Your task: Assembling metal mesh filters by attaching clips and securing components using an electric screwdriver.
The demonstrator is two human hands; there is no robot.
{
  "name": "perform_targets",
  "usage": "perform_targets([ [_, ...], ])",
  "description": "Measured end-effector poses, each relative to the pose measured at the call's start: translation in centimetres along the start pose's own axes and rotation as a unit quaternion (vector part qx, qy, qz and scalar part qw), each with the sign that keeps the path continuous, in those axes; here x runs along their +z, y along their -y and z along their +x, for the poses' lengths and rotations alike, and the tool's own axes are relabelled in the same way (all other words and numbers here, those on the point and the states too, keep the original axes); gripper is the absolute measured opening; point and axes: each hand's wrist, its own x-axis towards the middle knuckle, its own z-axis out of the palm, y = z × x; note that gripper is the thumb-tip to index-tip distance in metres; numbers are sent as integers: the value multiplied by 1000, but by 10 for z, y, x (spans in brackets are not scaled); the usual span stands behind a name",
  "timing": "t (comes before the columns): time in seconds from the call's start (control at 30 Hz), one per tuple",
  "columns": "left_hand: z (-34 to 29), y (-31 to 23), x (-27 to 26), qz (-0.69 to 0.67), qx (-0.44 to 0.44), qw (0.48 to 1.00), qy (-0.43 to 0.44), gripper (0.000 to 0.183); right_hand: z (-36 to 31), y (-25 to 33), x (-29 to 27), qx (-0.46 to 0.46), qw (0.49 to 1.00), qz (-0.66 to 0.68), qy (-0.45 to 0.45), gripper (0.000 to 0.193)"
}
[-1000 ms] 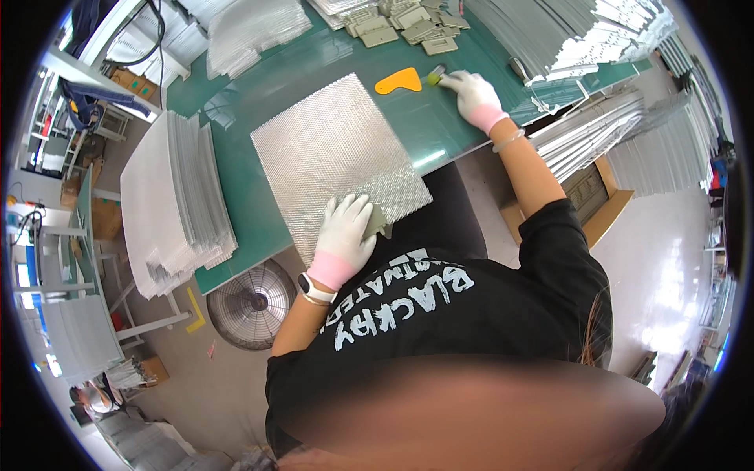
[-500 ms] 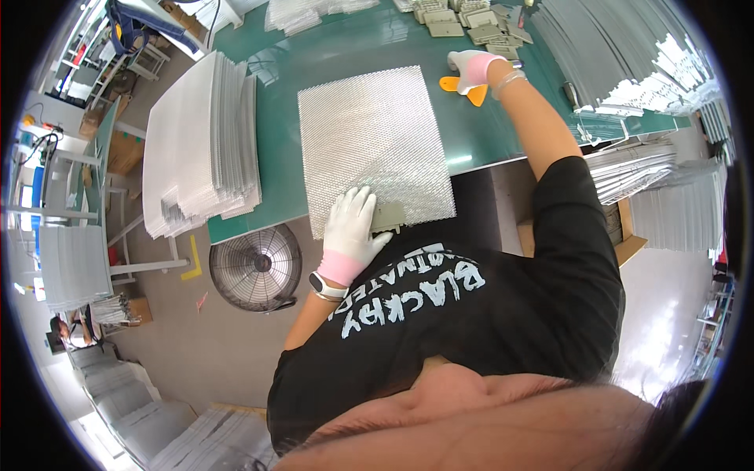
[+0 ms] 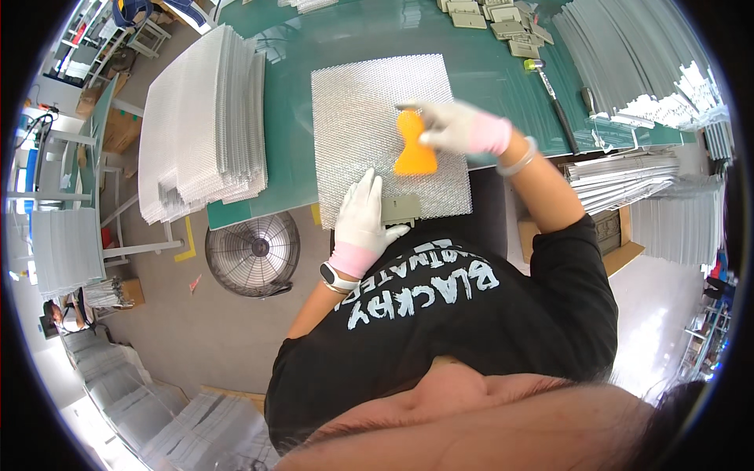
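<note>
A silvery honeycomb-mesh sheet (image 3: pixel 353 102) lies on the green table before me. On its near edge my left hand (image 3: pixel 363 216), in a white glove with a pink cuff, is laid with fingers stretched out. Beside that hand, a small grey-green plastic plate (image 3: pixel 402 207) sits on the sheet's near edge, the thumb close to it. My right hand (image 3: pixel 455 127), gloved alike and slightly blurred, is closed around an orange plastic scraper (image 3: pixel 415 153) over the sheet. The scraper's wide end points toward me. Something dark shows at the right fingertips, too blurred to name.
Left of the sheet stands a stack of mesh sheets (image 3: pixel 208 118). A mallet (image 3: pixel 554 102) and a pile of grey-green plates (image 3: pixel 510 30) lie to the right, near a tall stack of grey panels (image 3: pixel 628 59). A floor fan (image 3: pixel 255 251) stands below the table's edge.
My right hand has come left and nearer from the table's right side, bringing the orange scraper over the sheet. The mallet is now uncovered. My left hand stays on the near edge.
</note>
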Motion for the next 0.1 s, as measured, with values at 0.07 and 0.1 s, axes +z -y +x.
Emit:
perform_targets([
  [0.07,0,7,3,-1,8,1000,17,97,6,7,32,26,999,-11,33,83],
  [0.1,0,12,4,0,15,999,32,103,10,1,46,36,998,5,45,90],
])
